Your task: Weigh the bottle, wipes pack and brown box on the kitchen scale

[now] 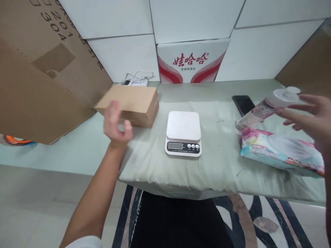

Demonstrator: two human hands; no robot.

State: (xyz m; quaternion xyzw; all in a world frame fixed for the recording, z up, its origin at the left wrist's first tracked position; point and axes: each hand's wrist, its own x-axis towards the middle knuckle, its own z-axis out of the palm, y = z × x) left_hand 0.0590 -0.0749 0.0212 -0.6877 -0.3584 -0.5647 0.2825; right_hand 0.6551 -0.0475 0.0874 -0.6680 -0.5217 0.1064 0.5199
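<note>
My left hand (pixel 116 124) is raised in front of a closed brown cardboard box (pixel 137 100), blurred by motion. Its fingers are apart and nothing is in them. At the right, my right hand (pixel 307 115) reaches beside a white and pink bottle (pixel 269 105) with a white cap. The fingers are spread, with one fingertip at the bottle's side; whether it presses on it I cannot tell. Below that hand lies a pink and turquoise soft pack (pixel 281 151), like wipes or tissues. Between my hands sits a white digital kitchen scale (pixel 183 132) with a bare platform.
A dark phone (pixel 244 105) lies behind the bottle. A white and red carton (pixel 192 62) stands against the wall, with a white power strip (pixel 137 82) and cable to its left. A large cardboard sheet (pixel 51 79) leans at left. The cloth-covered surface (pixel 160 168) ends before my legs.
</note>
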